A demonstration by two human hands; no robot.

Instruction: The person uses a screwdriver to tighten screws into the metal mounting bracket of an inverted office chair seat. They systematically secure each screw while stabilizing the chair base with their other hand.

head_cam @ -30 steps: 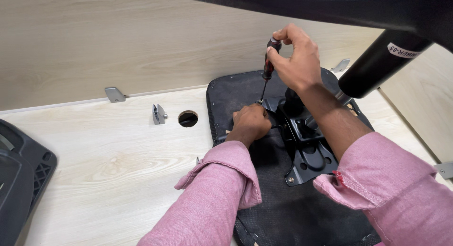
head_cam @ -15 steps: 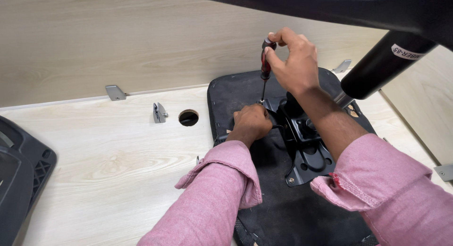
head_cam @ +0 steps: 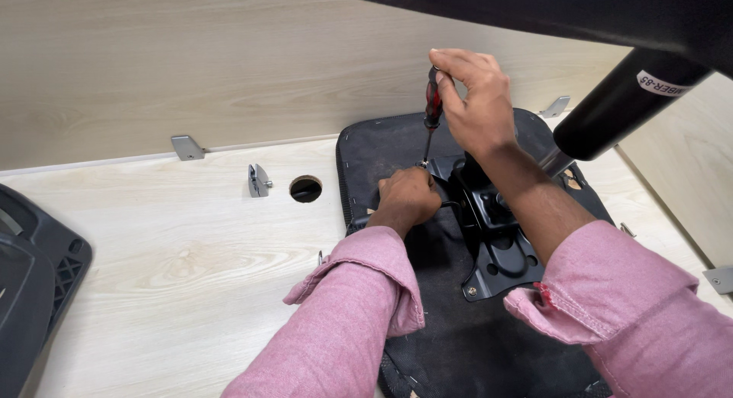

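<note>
Pale wooden bench (head_cam: 175,253) carries an upturned black chair seat (head_cam: 458,344). On its stiff, heavy black metal plate (head_cam: 496,245) stands a slim red-and-black screwdriver (head_cam: 431,111), upright; right hand (head_cam: 473,100) fingers wrap its handle, left hand (head_cam: 408,198) curls around the tip, steadying.

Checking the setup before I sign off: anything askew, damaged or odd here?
Nothing broken. The chair seat lies upside down on the wooden table, black metal plate facing up. Right hand holds the screwdriver upright; left hand rests at its tip.
</note>
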